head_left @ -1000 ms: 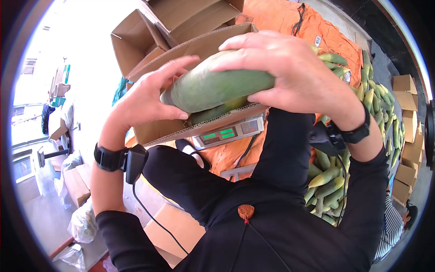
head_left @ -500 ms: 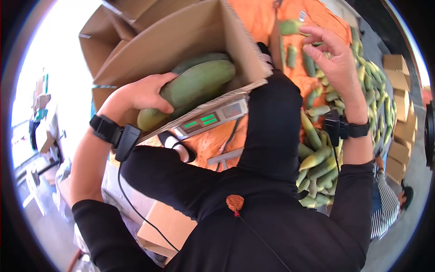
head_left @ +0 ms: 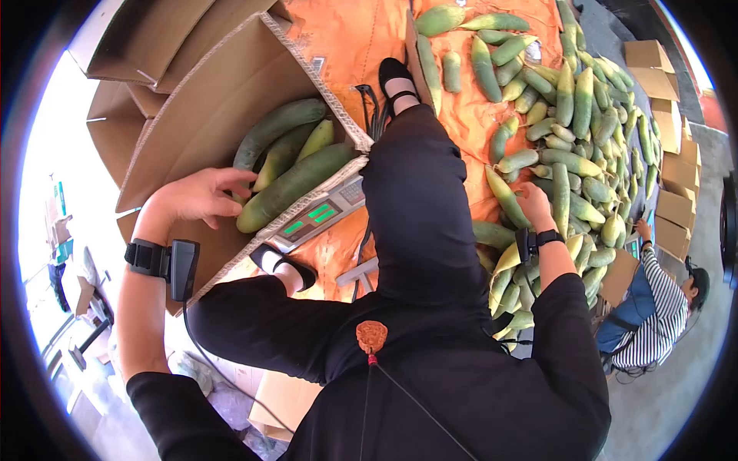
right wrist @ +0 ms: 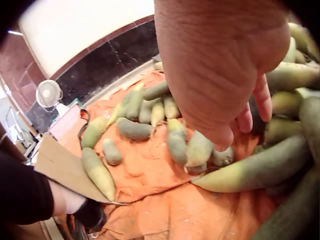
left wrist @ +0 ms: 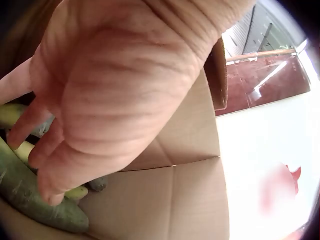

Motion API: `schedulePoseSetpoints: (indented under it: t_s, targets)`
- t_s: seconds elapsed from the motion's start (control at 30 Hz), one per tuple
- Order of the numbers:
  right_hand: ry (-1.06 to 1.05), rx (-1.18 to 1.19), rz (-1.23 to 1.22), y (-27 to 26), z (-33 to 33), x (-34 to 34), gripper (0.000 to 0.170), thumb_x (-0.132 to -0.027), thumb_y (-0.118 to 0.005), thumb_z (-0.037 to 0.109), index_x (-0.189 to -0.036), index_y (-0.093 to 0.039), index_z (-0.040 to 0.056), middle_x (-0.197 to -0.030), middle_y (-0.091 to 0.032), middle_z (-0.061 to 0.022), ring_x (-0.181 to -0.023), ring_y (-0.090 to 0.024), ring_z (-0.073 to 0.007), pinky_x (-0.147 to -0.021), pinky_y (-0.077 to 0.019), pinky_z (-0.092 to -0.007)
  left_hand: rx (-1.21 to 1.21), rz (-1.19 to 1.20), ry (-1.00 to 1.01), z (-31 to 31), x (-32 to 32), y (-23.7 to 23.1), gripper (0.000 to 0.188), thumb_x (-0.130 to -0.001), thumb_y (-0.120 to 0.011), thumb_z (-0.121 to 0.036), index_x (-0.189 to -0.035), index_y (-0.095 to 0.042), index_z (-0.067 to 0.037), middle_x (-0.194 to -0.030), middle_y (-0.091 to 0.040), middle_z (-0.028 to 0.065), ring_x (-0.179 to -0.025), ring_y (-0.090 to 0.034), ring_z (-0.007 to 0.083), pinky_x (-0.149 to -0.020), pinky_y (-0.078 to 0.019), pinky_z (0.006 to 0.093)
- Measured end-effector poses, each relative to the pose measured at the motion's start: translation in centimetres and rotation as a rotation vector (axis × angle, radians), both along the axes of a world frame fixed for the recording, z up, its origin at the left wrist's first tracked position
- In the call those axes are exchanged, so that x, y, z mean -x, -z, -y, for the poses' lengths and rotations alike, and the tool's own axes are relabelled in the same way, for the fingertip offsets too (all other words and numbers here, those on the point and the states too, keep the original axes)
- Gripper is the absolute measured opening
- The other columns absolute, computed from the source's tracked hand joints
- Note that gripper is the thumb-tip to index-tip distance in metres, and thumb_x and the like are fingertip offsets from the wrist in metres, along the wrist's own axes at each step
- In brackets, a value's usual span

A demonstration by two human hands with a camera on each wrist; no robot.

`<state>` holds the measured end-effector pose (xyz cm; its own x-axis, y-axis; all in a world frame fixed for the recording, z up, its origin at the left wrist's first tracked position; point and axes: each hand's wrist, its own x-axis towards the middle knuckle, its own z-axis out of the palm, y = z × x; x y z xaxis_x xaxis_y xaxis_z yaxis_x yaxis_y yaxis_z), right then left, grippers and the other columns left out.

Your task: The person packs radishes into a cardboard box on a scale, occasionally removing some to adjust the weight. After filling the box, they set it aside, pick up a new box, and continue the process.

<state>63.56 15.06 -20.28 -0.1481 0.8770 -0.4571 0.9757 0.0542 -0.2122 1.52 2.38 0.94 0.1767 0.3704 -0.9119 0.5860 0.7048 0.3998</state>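
Note:
Several long green radishes (head_left: 300, 183), some with yellowish ends, lie in an open cardboard box (head_left: 207, 107). My left hand (head_left: 192, 200) is over the box's near left part, fingers loosely bent, the tips close to the ends of the radishes. In the left wrist view, the left fingers overlap a big dark green radish (left wrist: 40, 202) and hold nothing. Off to the right, my right hand (head_left: 535, 206) reaches down at a large radish pile (head_left: 588, 100), with its fingers extended. Beside it a pale-tipped radish (right wrist: 255, 165) lies on the orange sheet; no radish shows in its grasp.
Under the box is a scale (head_left: 307, 223) with lit green digits. More boxes (head_left: 142, 38) stand behind it. My knee (head_left: 411, 169) sits between box and pile. A person in a striped top (head_left: 653, 323) works at the far right. A fan (right wrist: 49, 93) stands by the wall.
Both hands held a large radish over the box; it now lies inside. The right hand has let go and moved right and down to the pile. The left hand has released it too.

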Motion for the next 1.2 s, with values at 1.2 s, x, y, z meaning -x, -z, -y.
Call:
schedulePoseSetpoints:
  t_s: [1.2]
  targets:
    - [-0.026, 0.136, -0.064, 2.8, 3.7, 2.2, 0.056, -0.065, -0.075, 0.016, -0.113, -0.051, 0.0035, -0.105, -0.061, -0.0168, -0.098, -0.058, -0.0328, -0.085, -0.0470, -0.0401, -0.701, -0.271, -0.417, 9.0, -5.2, -7.5, 0.048, -0.082, -0.057, 0.001, -0.129, -0.052, -0.005, -0.117, -0.060, 0.0084, -0.104, -0.058, 0.0171, -0.091, -0.0479, 0.0319]
